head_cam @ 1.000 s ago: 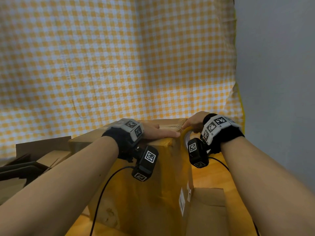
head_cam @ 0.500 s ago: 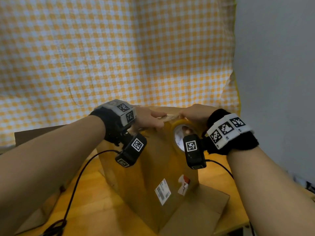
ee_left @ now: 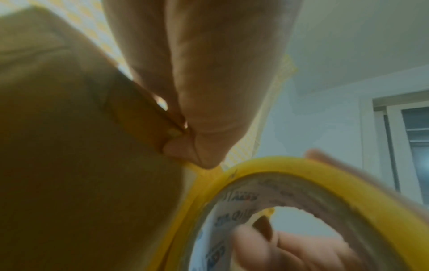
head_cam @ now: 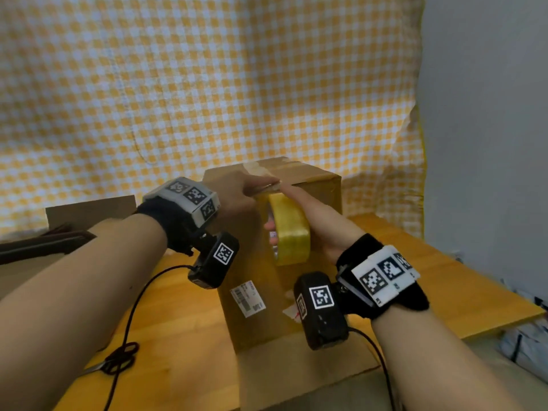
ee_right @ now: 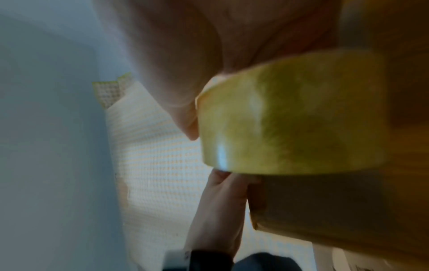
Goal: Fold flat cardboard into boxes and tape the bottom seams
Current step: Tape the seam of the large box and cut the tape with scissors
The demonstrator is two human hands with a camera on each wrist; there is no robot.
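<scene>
A brown cardboard box [head_cam: 267, 327] stands upright on the wooden table [head_cam: 430, 277], with tape along its top seam. My left hand [head_cam: 237, 194] sits at the top front edge and pinches the tape strip there between thumb and fingers [ee_left: 209, 91]. My right hand [head_cam: 323, 226] grips the yellow tape roll [head_cam: 292, 232] against the box's front face, just below that edge. Its index finger reaches up to the edge, and other fingers [ee_left: 290, 247] pass through the roll's core. The right wrist view shows the tape roll [ee_right: 290, 119] beside the box [ee_right: 348, 210].
Black-handled scissors [head_cam: 115, 358] lie on the table at lower left. Flat cardboard [head_cam: 89, 209] leans at the back left, and another sheet [head_cam: 296, 375] lies under the box. A checked cloth [head_cam: 207, 84] hangs behind; the table's edge runs close on the right.
The right hand has brought the tape roll from the box's top over the front edge and down onto the front face. The left hand went from lying flat on top to pinching at the edge.
</scene>
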